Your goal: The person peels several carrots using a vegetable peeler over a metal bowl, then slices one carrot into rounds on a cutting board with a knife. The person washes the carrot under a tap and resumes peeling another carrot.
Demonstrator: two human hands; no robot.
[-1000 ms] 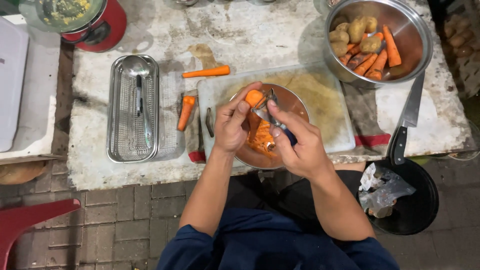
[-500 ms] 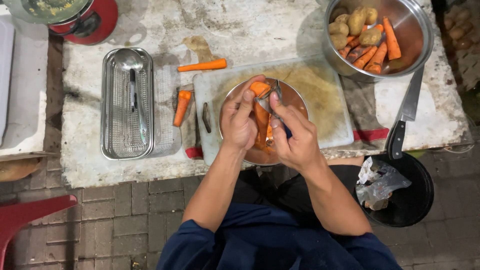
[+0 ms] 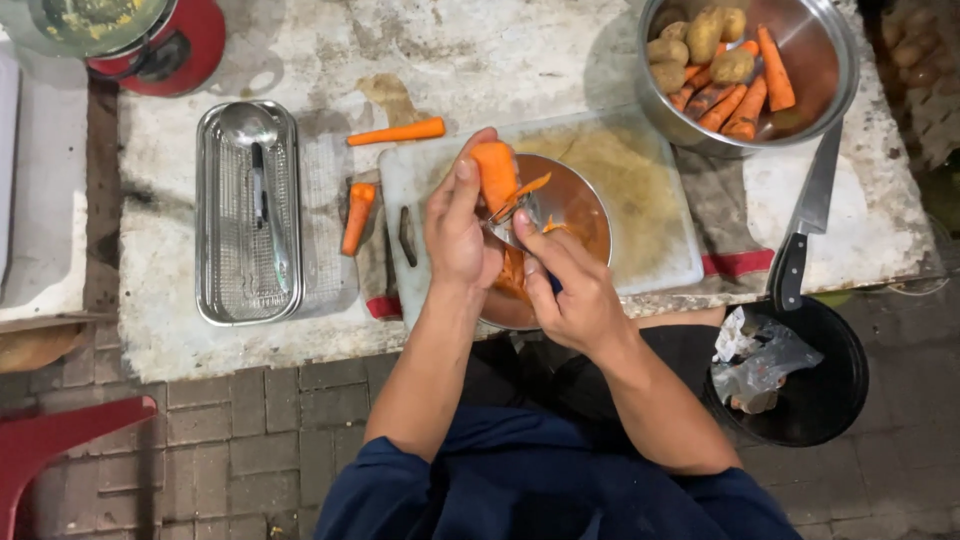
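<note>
My left hand (image 3: 458,225) grips a carrot (image 3: 494,172), its thick end pointing away from me. My right hand (image 3: 568,285) holds a peeler (image 3: 512,210) against the carrot's side, and an orange strip of peel curls off by the blade. Both hands work over a small metal bowl (image 3: 580,205) that holds orange peelings. The bowl rests on a stained white cutting board (image 3: 650,200).
Two more carrots (image 3: 397,132) (image 3: 356,217) lie left of the board. A metal mesh tray (image 3: 247,215) with a ladle sits further left. A steel pot (image 3: 825,85) of carrots and potatoes stands far right, a big knife (image 3: 805,225) beside it, a black bin (image 3: 810,375) below.
The carrot has been lifted and tipped further from me over the bowl, and the peeler has run along its side, raising a strip of peel.
</note>
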